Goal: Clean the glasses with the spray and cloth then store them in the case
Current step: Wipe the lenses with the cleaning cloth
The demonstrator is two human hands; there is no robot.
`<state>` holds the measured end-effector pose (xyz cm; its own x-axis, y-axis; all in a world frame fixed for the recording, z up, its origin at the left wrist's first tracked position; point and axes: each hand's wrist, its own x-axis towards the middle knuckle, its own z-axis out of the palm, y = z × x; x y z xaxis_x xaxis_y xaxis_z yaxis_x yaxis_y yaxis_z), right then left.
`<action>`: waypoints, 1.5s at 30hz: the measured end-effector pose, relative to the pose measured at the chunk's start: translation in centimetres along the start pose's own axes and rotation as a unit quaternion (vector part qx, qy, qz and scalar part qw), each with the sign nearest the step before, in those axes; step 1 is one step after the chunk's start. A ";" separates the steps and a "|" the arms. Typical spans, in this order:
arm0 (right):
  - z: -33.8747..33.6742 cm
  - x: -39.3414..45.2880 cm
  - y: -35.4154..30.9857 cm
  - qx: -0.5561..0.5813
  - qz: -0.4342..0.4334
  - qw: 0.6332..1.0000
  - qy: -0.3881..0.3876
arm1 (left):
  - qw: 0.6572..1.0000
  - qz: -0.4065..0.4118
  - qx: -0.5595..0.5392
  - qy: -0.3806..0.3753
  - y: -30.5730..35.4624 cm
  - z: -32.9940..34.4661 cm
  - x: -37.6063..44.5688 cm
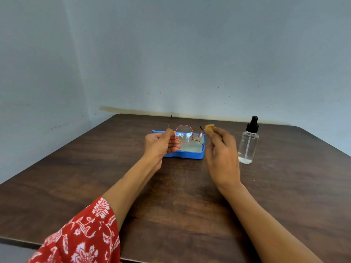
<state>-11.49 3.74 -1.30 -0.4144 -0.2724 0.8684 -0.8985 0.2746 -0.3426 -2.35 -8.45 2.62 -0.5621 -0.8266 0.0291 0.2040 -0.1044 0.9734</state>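
Note:
Round thin-rimmed glasses [184, 134] are held up above the table, lenses facing me. My left hand [161, 144] pinches the frame at its left side, by the hinge. My right hand [221, 149] holds a small yellow cloth [209, 128] against the right lens, which the fingers largely hide. Behind and below the glasses lies the open blue case [188, 154] with a pale lining. A clear spray bottle [248, 143] with a black nozzle stands upright to the right of my right hand, a little liquid at its bottom.
The dark wooden table [171, 186] fills the lower view, its far edge against a pale blue wall and its near edge at the bottom left. My red patterned sleeve [83, 234] shows at the lower left.

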 end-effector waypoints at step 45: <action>-0.4 0.0 0.2 -0.014 0.059 0.998 -0.019 | 1.000 -0.002 -0.004 0.004 0.1 -0.1 0.0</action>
<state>-11.62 4.17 -1.22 -0.5230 -0.2714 0.8079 -0.8389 0.3315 -0.4317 -2.27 -8.53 2.71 -0.5565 -0.8305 0.0241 0.2080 -0.1111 0.9718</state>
